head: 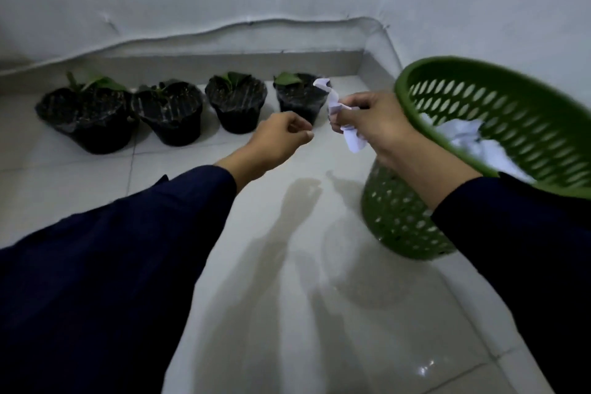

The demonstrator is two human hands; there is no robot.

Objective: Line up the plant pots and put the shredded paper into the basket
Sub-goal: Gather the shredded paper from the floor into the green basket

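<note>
White shredded paper [332, 105] is pinched in the curled fingers [343, 118] of the right hand [374, 125], with one strip standing up above the knuckles and another hanging below. This hand is raised over the floor, just left of the basket's rim. The left hand [278, 141] hovers close beside it, fingers loosely curled with thumb and forefinger near each other; it seems to hold nothing, though a tiny scrap could be hidden. Dark blue sleeves [128, 249] cover both arms.

Just right of the hands, a green perforated plastic basket [499, 105] stands on the floor, appearing tilted toward the viewer. More white paper [460, 137] already lies inside it.

Farther off, four black plant pots [236, 102] with small green leaves sit in a row along the far wall, on the pale tiled floor [287, 297]. The two on the left touch or nearly touch; the others stand slightly apart. They look already lined up, so the remaining work is likely the paper.

Risks, as a judgement: the grip covers only the middle of the strips, so a loose end could slip free and fall onto the floor short of the rim. The light basket could also tip if the forearm knocks its edge, spilling the paper already collected.
</note>
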